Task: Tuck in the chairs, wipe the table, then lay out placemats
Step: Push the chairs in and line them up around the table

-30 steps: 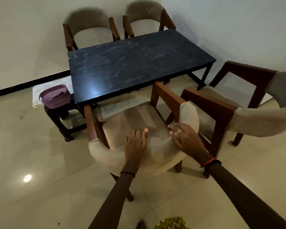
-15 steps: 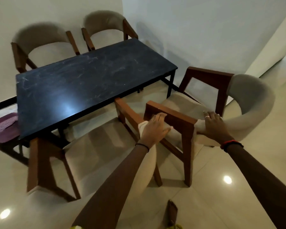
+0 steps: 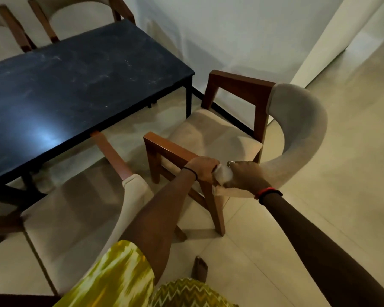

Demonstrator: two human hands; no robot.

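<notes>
The bench runs off the left edge, so its far end and most of its legs cannot be seen. The near chair is cut off at the left and bottom edges, and an arm and a yellow sleeve cover part of its back. The two far chairs are cut by the top edge and sit partly behind the bench, and the fingers of both hands curl out of sight around the right chair.
</notes>
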